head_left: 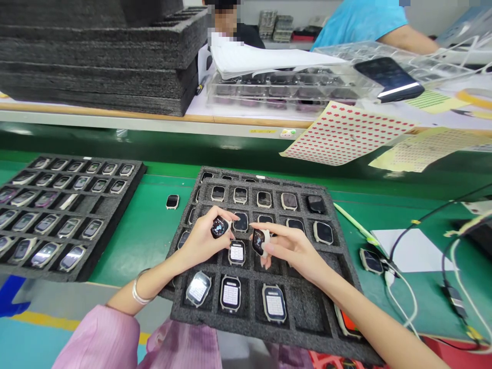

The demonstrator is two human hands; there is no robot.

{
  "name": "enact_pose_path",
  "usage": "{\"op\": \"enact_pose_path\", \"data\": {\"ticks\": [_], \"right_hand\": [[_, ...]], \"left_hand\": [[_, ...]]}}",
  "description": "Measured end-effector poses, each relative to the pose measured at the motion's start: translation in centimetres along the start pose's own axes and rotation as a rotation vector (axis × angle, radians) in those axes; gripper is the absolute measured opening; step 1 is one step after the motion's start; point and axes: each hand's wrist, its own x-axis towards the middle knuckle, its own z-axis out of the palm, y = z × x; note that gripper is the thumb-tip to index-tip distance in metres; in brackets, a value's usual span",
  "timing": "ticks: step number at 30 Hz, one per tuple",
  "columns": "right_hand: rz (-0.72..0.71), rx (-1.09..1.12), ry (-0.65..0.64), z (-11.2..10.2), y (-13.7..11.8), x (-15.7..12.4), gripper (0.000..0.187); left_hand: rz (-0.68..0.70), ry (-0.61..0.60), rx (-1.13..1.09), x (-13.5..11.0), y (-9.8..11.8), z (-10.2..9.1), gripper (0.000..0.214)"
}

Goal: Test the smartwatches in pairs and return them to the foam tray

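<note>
Gripping a lit smartwatch (220,227), the left hand (203,237) is above a black foam tray (246,328) near the green worktop (126,241) edge; the right hand (294,248) pinches another smartwatch (258,241) just right.

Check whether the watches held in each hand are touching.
Apart: the head view shows a clear gap between the left-hand watch and the right-hand watch.

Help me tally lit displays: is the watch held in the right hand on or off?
On: the watch in the right hand shows bright dial markings against black.
</note>
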Motion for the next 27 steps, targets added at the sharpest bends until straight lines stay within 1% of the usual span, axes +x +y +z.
{"op": "enact_pose_path", "data": {"ticks": [7, 12, 17, 23, 27], "right_hand": [[-0.016, 0.000, 0.006, 0.00, 0.05, 0.05, 0.048], [0.008, -0.019, 0.009, -0.10, -0.10, -0.01, 0.044], [-0.006, -0.022, -0.013, -0.07, -0.18, -0.04, 0.045], [0.017, -0.045, 0.014, -0.07, -0.27, -0.01, 0.046], [0.012, -0.059, 0.021, 0.03, -0.32, -0.04, 0.049]], "left_hand": [[0.042, -0.015, -0.041, -0.04, -0.10, 0.08, 0.019], [0.011, -0.012, -0.008, -0.01, -0.05, 0.00, 0.022], [0.016, -0.020, -0.040, -0.01, 0.10, 0.09, 0.019], [0.011, -0.011, -0.027, -0.12, 0.07, 0.01, 0.022], [0.026, -0.010, -0.063, -0.01, 0.13, -0.01, 0.022]]}}
